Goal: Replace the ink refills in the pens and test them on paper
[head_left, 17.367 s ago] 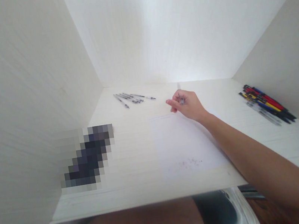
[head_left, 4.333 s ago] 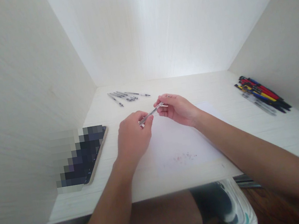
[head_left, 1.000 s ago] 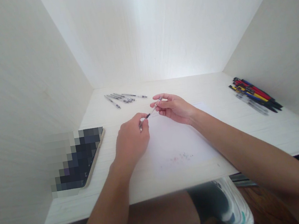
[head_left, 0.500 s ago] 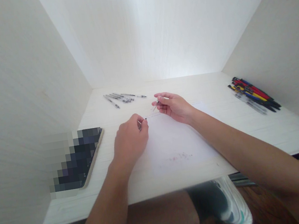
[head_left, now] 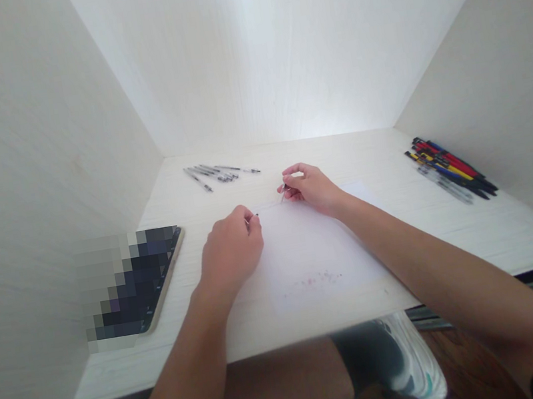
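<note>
My left hand (head_left: 231,253) is curled into a loose fist over the white desk (head_left: 371,156), pinching the dark end of a thin pen part (head_left: 255,215). My right hand (head_left: 311,187) is a short way to the right, its fingers pinched on another small pen piece (head_left: 284,189). A faint thin line seems to run between the two pieces; I cannot tell if they are joined. Both hands hover at the far edge of a white paper sheet (head_left: 315,252) with small reddish marks near its front.
A row of several grey pens (head_left: 216,172) lies at the back left. A bundle of coloured pens (head_left: 448,167) lies at the right by the side wall. A phone (head_left: 152,278) rests at the left. Walls close in the desk on three sides.
The hands have drawn apart: the pen held whole between them a second ago is now in two short ends, one in each hand. Both hands dropped slightly toward the desk.
</note>
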Demonstrator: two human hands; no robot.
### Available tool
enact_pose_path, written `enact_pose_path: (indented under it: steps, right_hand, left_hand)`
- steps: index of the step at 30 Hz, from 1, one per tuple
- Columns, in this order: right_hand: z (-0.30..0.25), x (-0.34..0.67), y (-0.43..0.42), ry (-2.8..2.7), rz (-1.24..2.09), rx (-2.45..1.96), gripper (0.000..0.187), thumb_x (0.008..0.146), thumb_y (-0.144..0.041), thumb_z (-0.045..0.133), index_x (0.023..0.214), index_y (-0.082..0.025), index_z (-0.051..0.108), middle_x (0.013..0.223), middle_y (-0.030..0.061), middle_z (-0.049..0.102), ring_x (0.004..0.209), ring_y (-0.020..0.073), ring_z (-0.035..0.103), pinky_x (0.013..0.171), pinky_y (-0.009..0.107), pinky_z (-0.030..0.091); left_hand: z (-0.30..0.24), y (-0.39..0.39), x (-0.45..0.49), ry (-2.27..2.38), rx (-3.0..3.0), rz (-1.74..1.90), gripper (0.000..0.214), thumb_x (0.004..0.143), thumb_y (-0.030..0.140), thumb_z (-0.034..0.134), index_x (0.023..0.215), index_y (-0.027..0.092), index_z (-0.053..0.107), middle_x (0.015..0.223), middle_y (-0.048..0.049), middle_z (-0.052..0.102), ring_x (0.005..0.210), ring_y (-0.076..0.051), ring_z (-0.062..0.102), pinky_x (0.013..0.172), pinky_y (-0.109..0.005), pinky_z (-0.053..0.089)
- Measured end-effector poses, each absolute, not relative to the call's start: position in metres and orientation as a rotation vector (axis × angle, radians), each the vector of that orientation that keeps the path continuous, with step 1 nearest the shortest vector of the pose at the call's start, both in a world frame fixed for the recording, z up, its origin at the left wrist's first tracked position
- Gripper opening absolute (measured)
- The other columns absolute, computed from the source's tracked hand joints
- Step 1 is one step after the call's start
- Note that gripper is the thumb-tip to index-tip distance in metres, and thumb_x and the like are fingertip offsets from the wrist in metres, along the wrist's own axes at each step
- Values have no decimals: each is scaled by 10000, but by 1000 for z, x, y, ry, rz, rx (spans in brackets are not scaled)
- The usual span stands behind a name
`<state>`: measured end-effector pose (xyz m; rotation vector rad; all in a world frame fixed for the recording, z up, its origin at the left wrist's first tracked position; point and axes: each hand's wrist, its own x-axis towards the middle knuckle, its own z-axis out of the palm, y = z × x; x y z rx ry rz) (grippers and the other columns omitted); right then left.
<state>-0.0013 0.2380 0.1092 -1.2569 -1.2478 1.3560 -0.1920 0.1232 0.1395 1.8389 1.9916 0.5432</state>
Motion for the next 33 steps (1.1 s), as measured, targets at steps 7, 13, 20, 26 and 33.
enact_pose_path:
  steps: [7,13,20,26,33]
  right_hand:
    - [97,4,245,-1453,1289,-1261,97,950,-117,662,933,-194,607,784,55,763,572,140,677,560,261,517]
    - [98,6,244,-1632,1150,-1251,34,959,-156,622,968,-189,621,850,82,770,614,155,695,569,277,517]
    - [102,6,241,-1774,959,-1136,102,959,-284,645,1020,-204,625,865,52,769,639,139,683,577,265,506]
    - [103,8,243,-1744,844,-1145,100,967,-295,611,1029,-217,619,875,43,753,648,143,681,564,264,485]
    - [107,18,251,-1742,663,-1287,98,976,-286,601,933,-211,646,825,38,741,626,146,651,665,298,498]
  left_hand:
    - [134,124,-194,2029,1929,355,334,1033,372,364,1000,226,663,987,-141,726,879,-304,673,713,-377,448]
    - [132,124,-196,2016,1957,268,368,1037,376,315,1008,223,648,1013,-150,723,930,-345,690,766,-426,483]
    - [134,123,-195,2018,1951,236,367,1037,364,306,1006,219,642,1021,-158,722,938,-352,694,774,-434,485]
    - [132,123,-195,2010,1965,244,367,1037,368,313,1000,217,645,1009,-158,722,918,-337,686,769,-424,479]
    - [132,124,-195,2001,1962,261,391,1045,363,296,1002,211,654,1019,-170,722,922,-330,681,789,-427,492]
